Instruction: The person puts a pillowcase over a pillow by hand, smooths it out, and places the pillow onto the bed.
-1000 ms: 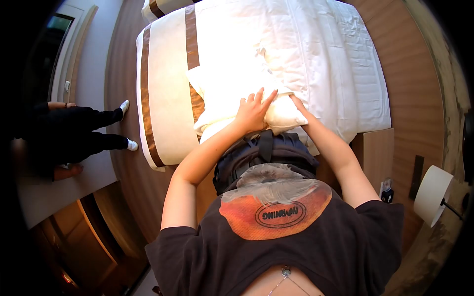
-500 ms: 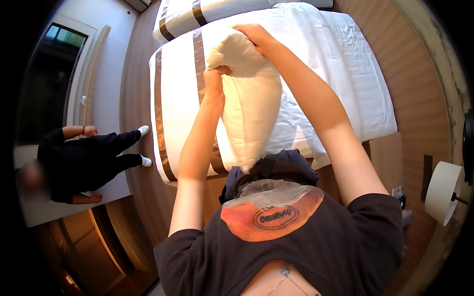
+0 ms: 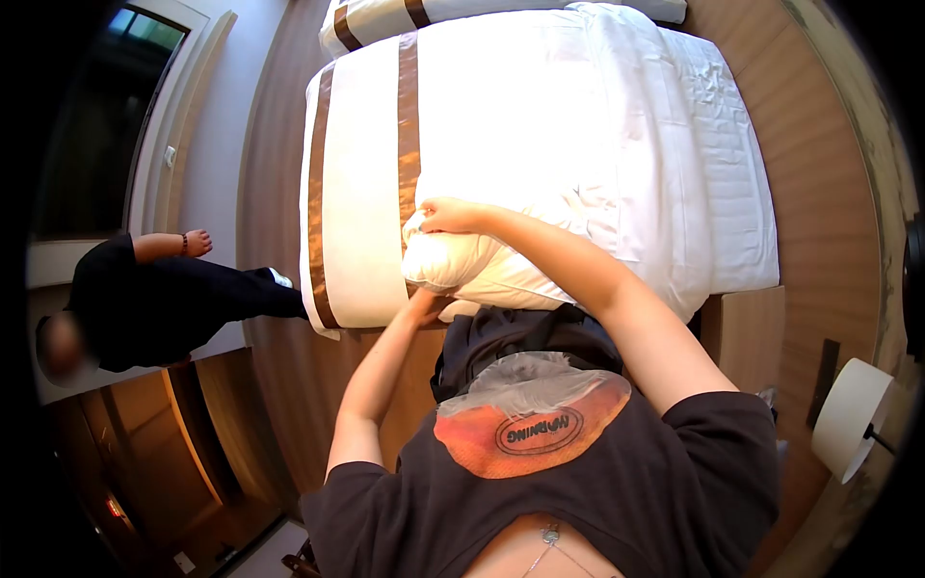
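A white pillow point(image 3: 453, 262) is bunched up close to my waist, above the near edge of the bed. My right hand point(image 3: 451, 216) reaches across to the left and grips the pillow's far end from above, fingers closed on the fabric. Lower down, my left hand point(image 3: 429, 304) holds the pillow's near left side. Its fingers are partly hidden beneath the pillow. The bed point(image 3: 511, 106) behind has a white cover with shiny brown stripes point(image 3: 409, 116) on its left part. A folded-back white duvet point(image 3: 646, 144) lies across the right part.
Another person point(image 3: 183, 303) in dark clothes stands at the left, near the bed's foot. A second bed point(image 3: 520, 13) is at the far side. At the right are a wooden bedside cabinet point(image 3: 747, 332) and a white lampshade point(image 3: 853, 419).
Both hands have drawn the pillow down toward my body, from upright and stretched to low and bunched. The other person has stepped, legs now overlapping and one arm reaching further forward.
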A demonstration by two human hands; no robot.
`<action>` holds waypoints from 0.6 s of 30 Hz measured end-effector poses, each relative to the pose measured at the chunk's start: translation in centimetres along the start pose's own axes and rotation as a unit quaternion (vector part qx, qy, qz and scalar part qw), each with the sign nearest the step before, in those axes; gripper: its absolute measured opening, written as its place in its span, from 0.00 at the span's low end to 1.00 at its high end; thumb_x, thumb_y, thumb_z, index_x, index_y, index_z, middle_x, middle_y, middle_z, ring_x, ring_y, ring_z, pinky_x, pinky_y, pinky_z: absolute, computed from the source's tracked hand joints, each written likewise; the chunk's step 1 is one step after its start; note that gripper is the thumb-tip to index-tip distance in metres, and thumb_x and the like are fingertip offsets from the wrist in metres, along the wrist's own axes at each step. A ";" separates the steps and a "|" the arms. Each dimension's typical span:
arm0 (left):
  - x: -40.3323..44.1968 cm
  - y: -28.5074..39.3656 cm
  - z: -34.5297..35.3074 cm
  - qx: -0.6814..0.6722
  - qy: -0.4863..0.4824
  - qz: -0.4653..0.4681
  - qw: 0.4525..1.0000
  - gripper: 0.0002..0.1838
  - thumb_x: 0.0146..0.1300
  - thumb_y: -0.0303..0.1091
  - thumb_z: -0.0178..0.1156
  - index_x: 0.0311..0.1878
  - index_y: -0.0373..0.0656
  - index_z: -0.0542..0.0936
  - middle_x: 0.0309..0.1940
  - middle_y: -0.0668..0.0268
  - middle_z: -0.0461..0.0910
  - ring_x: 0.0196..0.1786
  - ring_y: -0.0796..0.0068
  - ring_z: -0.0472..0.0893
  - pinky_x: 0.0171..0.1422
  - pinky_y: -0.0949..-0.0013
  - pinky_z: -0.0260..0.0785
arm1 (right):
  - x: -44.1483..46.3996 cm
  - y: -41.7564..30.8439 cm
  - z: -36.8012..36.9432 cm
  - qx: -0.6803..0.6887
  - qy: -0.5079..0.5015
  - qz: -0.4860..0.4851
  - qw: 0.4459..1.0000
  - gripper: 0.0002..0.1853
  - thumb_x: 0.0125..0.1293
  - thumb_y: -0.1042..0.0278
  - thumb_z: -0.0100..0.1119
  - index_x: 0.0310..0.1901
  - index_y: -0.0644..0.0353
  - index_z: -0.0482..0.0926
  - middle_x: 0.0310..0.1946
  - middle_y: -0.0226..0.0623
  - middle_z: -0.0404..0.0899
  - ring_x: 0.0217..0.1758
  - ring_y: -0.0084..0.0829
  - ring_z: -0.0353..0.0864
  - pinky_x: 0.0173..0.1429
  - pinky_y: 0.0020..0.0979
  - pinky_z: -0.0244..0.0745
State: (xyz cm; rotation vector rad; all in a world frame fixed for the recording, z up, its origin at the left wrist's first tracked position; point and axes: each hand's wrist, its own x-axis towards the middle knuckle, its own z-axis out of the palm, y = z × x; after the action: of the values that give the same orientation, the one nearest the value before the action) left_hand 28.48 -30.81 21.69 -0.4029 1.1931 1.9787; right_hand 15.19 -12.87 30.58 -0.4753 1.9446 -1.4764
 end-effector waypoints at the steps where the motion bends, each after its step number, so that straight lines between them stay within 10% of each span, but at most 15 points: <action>1: -1.9 1.2 -0.7 0.032 -0.050 -0.025 0.998 0.31 0.60 0.21 0.57 0.67 0.41 0.61 0.65 0.61 0.65 0.64 0.62 0.68 0.68 0.53 0.63 | -0.3 1.3 0.6 0.080 -0.010 -0.002 0.997 0.20 0.56 0.71 0.56 0.51 0.67 0.76 0.42 0.45 0.80 0.46 0.40 0.79 0.53 0.34 0.71; 4: -2.8 2.4 -6.4 0.036 -0.057 -0.111 0.992 0.30 0.57 0.18 0.54 0.65 0.34 0.61 0.62 0.53 0.67 0.61 0.55 0.71 0.65 0.52 0.67 | -0.6 5.9 0.0 -0.046 0.169 -0.104 0.979 0.14 0.56 0.77 0.54 0.45 0.66 0.78 0.38 0.45 0.80 0.43 0.39 0.79 0.51 0.34 0.72; 9: -2.2 3.8 -7.8 0.178 -0.009 -0.148 0.973 0.23 0.62 0.23 0.51 0.62 0.36 0.67 0.57 0.56 0.73 0.57 0.57 0.74 0.56 0.55 0.73 | -1.7 15.7 -3.6 -0.177 0.404 0.050 0.896 0.06 0.57 0.75 0.52 0.34 0.63 0.78 0.35 0.50 0.78 0.44 0.48 0.76 0.51 0.39 0.71; 13: 0.4 8.9 -7.9 0.530 0.181 -0.299 0.772 0.19 0.65 0.38 0.49 0.55 0.38 0.75 0.48 0.58 0.80 0.50 0.59 0.79 0.48 0.53 0.73 | -3.9 17.1 -5.6 -0.285 0.316 0.241 0.872 0.09 0.61 0.69 0.51 0.42 0.60 0.76 0.41 0.49 0.77 0.50 0.50 0.76 0.53 0.42 0.71; 15: 7.0 7.4 -18.1 0.683 0.277 -0.089 0.669 0.18 0.62 0.42 0.51 0.47 0.38 0.78 0.43 0.53 0.81 0.46 0.54 0.80 0.48 0.56 0.72 | -4.6 19.1 -6.2 -0.291 0.277 0.273 0.874 0.11 0.62 0.66 0.52 0.43 0.60 0.76 0.42 0.50 0.78 0.49 0.50 0.77 0.52 0.43 0.72; 18: 9.1 12.2 -7.5 0.606 0.314 0.141 0.717 0.16 0.59 0.40 0.54 0.41 0.38 0.80 0.40 0.48 0.80 0.45 0.50 0.79 0.49 0.57 0.71 | -4.8 20.1 -6.8 -0.313 0.246 0.294 0.869 0.11 0.62 0.63 0.52 0.42 0.60 0.76 0.42 0.51 0.79 0.47 0.50 0.79 0.51 0.44 0.73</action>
State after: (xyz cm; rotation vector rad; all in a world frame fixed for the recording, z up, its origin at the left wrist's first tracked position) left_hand 12.57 -36.26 19.67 -0.1668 2.7849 0.8156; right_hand 15.91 1.09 13.94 0.2731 2.6521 -0.5760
